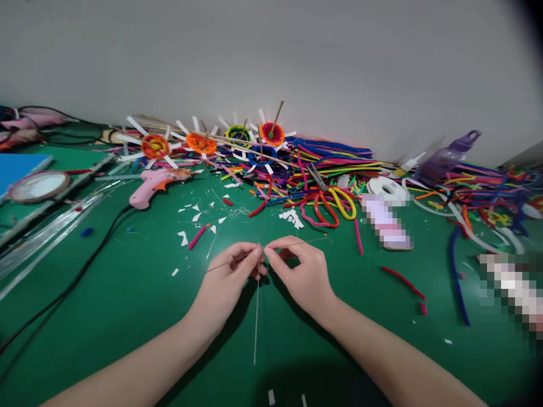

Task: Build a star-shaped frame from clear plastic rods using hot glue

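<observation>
My left hand (227,277) and my right hand (303,271) meet fingertip to fingertip above the green table. Both are closed in a pinch at the joint of several thin wire-like rods. One thin rod (256,322) hangs down from the joint toward me. Another sticks out left past my left hand, and a third runs right beyond my right fingers. My fingertips cover the joint itself. Beyond the hands lie small white paper scraps (292,217) and a short pink pipe cleaner piece (197,237).
A pink glue gun (146,189) trails a black cord at left. Scissors (326,208) lie before piled pipe cleaners (339,164). Woven discs with white strips, one orange (201,143), line the back. A tape roll (388,189) and purple bottle (443,161) are at right.
</observation>
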